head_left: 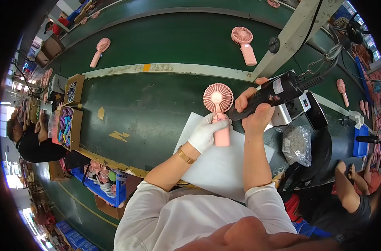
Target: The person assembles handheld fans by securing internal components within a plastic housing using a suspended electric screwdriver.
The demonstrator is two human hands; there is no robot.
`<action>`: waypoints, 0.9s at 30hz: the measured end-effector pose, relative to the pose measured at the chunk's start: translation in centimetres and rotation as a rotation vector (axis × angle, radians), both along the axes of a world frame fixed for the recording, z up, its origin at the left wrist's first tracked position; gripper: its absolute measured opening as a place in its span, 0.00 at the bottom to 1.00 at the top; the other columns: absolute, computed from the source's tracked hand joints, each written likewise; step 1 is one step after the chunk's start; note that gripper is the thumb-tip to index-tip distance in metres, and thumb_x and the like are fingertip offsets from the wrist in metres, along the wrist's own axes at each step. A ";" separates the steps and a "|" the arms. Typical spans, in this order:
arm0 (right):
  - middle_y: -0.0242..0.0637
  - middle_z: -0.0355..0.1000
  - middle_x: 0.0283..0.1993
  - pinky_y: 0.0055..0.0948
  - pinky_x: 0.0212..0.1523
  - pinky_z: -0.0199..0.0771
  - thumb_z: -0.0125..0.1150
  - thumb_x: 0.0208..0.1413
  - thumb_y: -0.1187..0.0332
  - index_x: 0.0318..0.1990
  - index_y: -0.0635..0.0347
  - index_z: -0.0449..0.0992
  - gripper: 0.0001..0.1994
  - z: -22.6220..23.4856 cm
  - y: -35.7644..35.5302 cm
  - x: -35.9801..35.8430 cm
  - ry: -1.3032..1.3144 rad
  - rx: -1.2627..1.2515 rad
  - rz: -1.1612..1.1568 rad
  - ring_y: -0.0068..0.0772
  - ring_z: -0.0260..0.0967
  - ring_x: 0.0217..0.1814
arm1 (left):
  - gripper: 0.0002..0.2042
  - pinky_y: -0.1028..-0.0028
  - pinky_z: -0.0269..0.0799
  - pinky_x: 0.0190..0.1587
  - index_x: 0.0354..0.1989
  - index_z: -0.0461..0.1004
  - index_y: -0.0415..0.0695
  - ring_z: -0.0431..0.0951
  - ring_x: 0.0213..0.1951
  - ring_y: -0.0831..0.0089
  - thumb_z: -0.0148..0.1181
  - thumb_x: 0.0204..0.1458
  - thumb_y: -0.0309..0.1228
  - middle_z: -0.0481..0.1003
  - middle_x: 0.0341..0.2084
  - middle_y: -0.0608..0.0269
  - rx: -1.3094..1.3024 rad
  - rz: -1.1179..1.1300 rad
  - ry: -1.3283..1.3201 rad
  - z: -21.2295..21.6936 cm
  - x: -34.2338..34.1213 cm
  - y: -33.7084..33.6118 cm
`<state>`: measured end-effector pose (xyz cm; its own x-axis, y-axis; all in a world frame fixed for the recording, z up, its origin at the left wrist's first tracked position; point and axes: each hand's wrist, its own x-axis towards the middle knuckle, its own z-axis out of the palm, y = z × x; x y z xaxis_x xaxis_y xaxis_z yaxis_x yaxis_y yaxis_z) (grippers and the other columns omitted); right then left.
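My left hand (202,133), in a white glove, is closed around a pink handheld fan (217,97) just below its round grille. The fan stands head up over a white sheet (211,171) on the green bench. My bare right hand (257,113) grips a black electric screwdriver (276,93) that slants down to the left. Its front end comes close to the fan's neck beside my left fingers. Whether the tip touches the fan I cannot tell. From the tool's back end a cord runs up to the right.
Beyond a pale rail, more pink fans (248,54) lie on a green conveyor (173,42). A cardboard box of colourful parts (66,127) sits at left. On the right are a clear bag of small parts (297,146) and a slanted metal post (288,42). Other people sit at both sides.
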<state>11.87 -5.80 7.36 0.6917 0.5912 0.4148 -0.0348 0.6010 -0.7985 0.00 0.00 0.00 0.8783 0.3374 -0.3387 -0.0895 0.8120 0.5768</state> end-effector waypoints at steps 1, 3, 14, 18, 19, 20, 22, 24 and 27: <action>0.33 0.59 0.18 0.22 0.21 0.59 0.58 0.40 0.35 0.50 0.59 0.56 0.40 0.0 0.0 0.0 0.004 0.001 -0.006 0.22 0.57 0.17 | 0.10 0.73 0.73 0.40 0.39 0.66 0.38 0.75 0.34 0.72 0.56 0.50 0.23 0.73 0.33 0.60 -0.004 -0.002 0.002 0.1 0.0 0.0; 0.33 0.59 0.18 0.22 0.21 0.58 0.58 0.40 0.35 0.50 0.60 0.56 0.41 0.0 0.0 -0.3 0.015 0.000 -0.014 0.22 0.56 0.17 | 0.09 0.73 0.73 0.40 0.39 0.66 0.38 0.75 0.34 0.72 0.56 0.50 0.23 0.73 0.33 0.60 -0.008 -0.006 0.010 0.2 -0.3 0.0; 0.35 0.61 0.19 0.21 0.21 0.61 0.61 0.38 0.36 0.49 0.60 0.56 0.41 -1.0 0.1 -1.0 -0.040 -0.003 0.002 0.23 0.58 0.17 | 0.09 0.73 0.74 0.37 0.38 0.66 0.37 0.75 0.32 0.71 0.56 0.50 0.23 0.73 0.32 0.60 -0.021 0.003 0.048 0.5 -0.8 0.2; 0.35 0.62 0.19 0.22 0.21 0.62 0.61 0.38 0.37 0.49 0.61 0.56 0.41 -1.0 0.2 -1.1 -0.038 0.006 -0.009 0.23 0.59 0.17 | 0.09 0.72 0.74 0.37 0.38 0.66 0.37 0.75 0.31 0.71 0.56 0.50 0.23 0.73 0.31 0.59 -0.011 0.000 0.054 0.7 -0.7 0.2; 0.35 0.62 0.19 0.22 0.21 0.62 0.61 0.38 0.37 0.49 0.61 0.56 0.41 -1.0 0.2 -1.1 -0.028 0.020 -0.019 0.23 0.59 0.17 | 0.08 0.73 0.74 0.36 0.38 0.66 0.37 0.75 0.31 0.71 0.56 0.50 0.23 0.73 0.31 0.59 -0.013 0.003 0.049 0.6 -0.7 0.2; 0.35 0.62 0.19 0.22 0.21 0.62 0.61 0.38 0.37 0.49 0.61 0.56 0.41 -1.1 0.3 -1.1 -0.029 0.018 -0.020 0.23 0.59 0.17 | 0.08 0.73 0.74 0.36 0.38 0.66 0.37 0.75 0.31 0.71 0.56 0.50 0.23 0.73 0.31 0.59 -0.016 0.005 0.043 0.6 -0.7 0.2; 0.36 0.63 0.20 0.22 0.21 0.62 0.62 0.39 0.38 0.50 0.61 0.56 0.40 -1.3 0.3 -1.2 -0.013 0.030 0.028 0.23 0.60 0.19 | 0.08 0.73 0.74 0.36 0.38 0.66 0.37 0.75 0.31 0.71 0.56 0.50 0.23 0.73 0.31 0.59 -0.015 0.009 0.039 0.4 -0.7 0.2; 0.36 0.64 0.21 0.21 0.21 0.62 0.62 0.39 0.39 0.50 0.62 0.56 0.41 -1.6 0.4 -1.7 -0.039 -0.023 0.054 0.23 0.60 0.19 | 0.08 0.73 0.74 0.36 0.38 0.66 0.37 0.75 0.31 0.71 0.56 0.50 0.23 0.73 0.32 0.60 -0.014 0.009 0.036 0.1 -0.8 0.3; 0.35 0.67 0.25 0.20 0.23 0.61 0.68 0.38 0.44 0.46 0.67 0.60 0.38 -3.0 1.0 -1.5 -0.429 -0.134 0.021 0.23 0.63 0.24 | 0.09 0.74 0.74 0.37 0.40 0.67 0.37 0.75 0.33 0.73 0.55 0.50 0.23 0.73 0.33 0.61 -0.010 0.024 0.020 0.0 -0.8 0.2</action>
<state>10.36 -4.78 4.37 0.4608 0.6711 0.5807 0.3057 0.4943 -0.8138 -0.81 0.17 0.03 0.8628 0.3551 -0.3598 -0.0976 0.8154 0.5706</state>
